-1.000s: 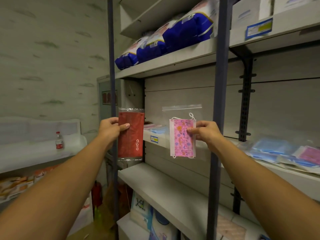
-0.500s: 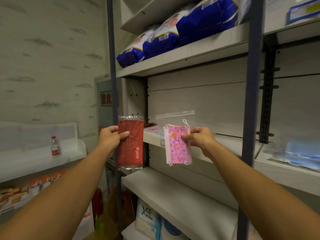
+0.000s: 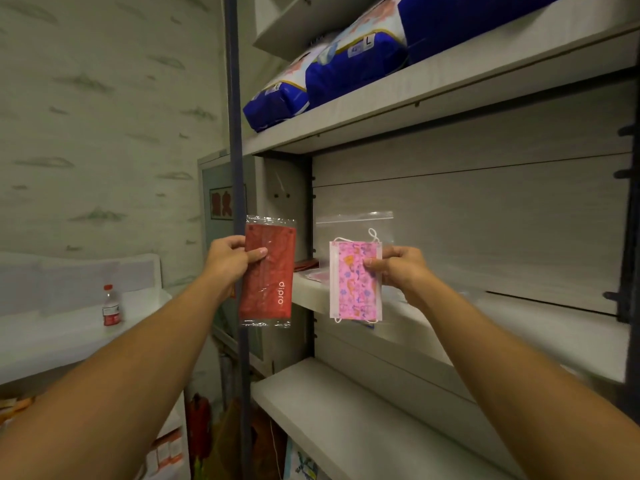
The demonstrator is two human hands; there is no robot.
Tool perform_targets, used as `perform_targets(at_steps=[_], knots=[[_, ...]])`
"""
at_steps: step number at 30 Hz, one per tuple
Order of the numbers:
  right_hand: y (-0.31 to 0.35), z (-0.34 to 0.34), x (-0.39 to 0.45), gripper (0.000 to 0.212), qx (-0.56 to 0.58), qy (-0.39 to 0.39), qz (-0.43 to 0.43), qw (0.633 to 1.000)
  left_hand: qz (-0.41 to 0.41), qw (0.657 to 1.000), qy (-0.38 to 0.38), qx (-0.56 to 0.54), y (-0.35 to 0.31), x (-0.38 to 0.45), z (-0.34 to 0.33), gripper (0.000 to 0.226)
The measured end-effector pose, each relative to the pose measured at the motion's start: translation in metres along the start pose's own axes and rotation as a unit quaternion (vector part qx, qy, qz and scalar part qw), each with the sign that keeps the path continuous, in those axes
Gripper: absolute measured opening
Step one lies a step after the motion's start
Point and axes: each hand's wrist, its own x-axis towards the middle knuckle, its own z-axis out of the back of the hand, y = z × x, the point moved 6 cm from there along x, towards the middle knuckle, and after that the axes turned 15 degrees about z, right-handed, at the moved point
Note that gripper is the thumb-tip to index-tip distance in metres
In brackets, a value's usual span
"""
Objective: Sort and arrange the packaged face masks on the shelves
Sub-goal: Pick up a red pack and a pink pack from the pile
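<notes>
Now the view has turned left compared with the earlier frame, so the blue packs [image 3: 349, 60] on the upper shelf [image 3: 433, 102] look larger; one shows "L". Both hands stay raised before the middle shelf [image 3: 519, 320]. The left hand [image 3: 227, 263] grips the red mask pack [image 3: 267, 275], printed "dipro". The right hand [image 3: 401, 270] pinches the pink mask bag [image 3: 355, 278].

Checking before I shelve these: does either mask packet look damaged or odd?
Nothing stands out. The red packet in the left hand and the pink packet in the right hand look intact.
</notes>
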Motion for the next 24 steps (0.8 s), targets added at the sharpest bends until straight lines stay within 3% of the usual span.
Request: perform_targets(at_steps=[12,24], knots=[[-0.034,-0.026,0.083,0.011,0.048,-0.004,-0.012,0.999,-0.001,1.0,0.007,0.002,0.015,0.097,-0.023,0.021],[-0.066,-0.059,0.135,0.012,0.041,-0.018,-0.011,0.999,-0.003,1.0,0.025,0.013,0.037,0.186,-0.029,0.014]])
